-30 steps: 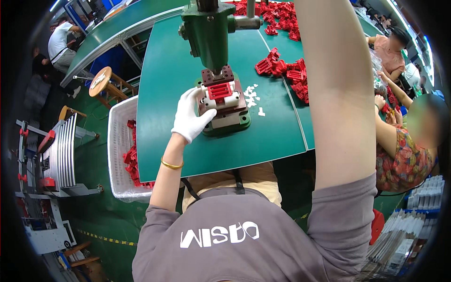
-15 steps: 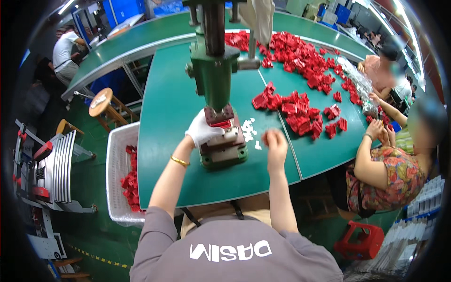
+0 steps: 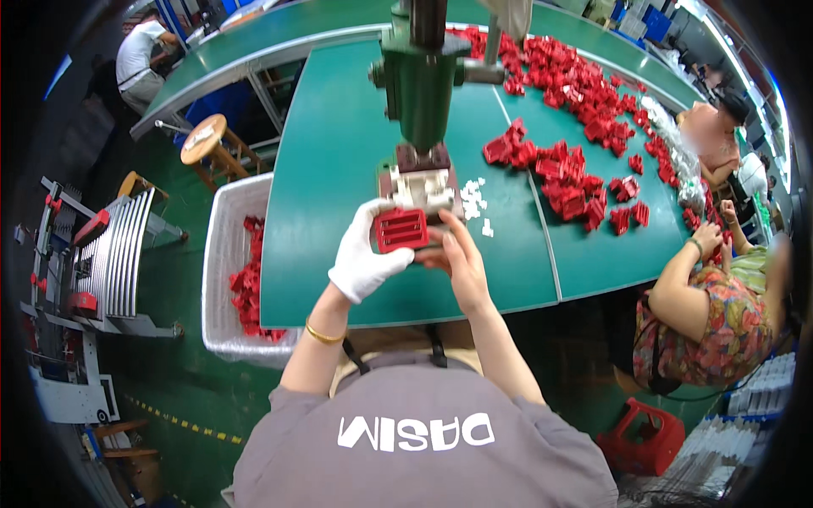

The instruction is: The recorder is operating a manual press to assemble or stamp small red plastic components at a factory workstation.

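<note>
My left hand [image 3: 362, 258], in a white glove, grips a red plastic part [image 3: 402, 230] with slots across its face, between thumb and fingers. It is held just in front of the press fixture. My bare right hand [image 3: 457, 264] is at the part's right side, fingers spread, the nearest fingertips at its edge; whether they press on it I cannot tell. Behind both hands stands a green bench press [image 3: 417, 93], with a pale metal fixture [image 3: 421, 187] under its ram. Small white pieces [image 3: 472, 200] lie scattered right of the fixture.
Heaps of red parts [image 3: 563, 173] cover the right of the green table [image 3: 326, 152]. A white crate [image 3: 218, 279] with red parts stands at the table's left edge, near a wooden stool [image 3: 203, 140]. A co-worker in a floral top [image 3: 707, 313] sits at right by a red stool [image 3: 644, 436].
My left hand has drawn back from the fixture with the red part. My right hand has moved left beside it, its fingers now spread. The whole view has shifted slightly.
</note>
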### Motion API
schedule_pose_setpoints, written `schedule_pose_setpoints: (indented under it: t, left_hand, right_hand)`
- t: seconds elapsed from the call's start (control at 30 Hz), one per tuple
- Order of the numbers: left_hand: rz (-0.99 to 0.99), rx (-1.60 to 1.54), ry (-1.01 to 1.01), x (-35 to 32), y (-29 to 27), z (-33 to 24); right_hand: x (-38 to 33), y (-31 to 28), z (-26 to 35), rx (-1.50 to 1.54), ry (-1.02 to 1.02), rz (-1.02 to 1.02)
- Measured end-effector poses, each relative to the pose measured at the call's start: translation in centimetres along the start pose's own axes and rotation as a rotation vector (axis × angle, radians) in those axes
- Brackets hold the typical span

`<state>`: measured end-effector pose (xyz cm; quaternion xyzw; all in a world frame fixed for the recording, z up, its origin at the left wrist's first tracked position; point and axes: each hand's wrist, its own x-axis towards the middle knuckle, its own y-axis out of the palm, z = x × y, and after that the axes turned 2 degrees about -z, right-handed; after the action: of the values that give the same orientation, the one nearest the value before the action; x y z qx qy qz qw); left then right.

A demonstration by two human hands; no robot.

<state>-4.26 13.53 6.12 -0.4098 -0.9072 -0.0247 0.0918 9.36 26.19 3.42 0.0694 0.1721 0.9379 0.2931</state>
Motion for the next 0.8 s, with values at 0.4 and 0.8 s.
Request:
schedule_pose_setpoints:
  t: [0.4, 0.8]
  left_hand:
    - [0.005, 0.254, 0.111, -1.8, 2.5, -1.1]
    - [-0.004, 0.544, 0.343, -2.2, 2.8, -0.3]
  right_hand:
    - [-2.0, -0.7, -1.1, 0.215, 0.049, 0.062]
    - [-2.2, -0.8, -1.9, 0.368, 0.123, 0.048]
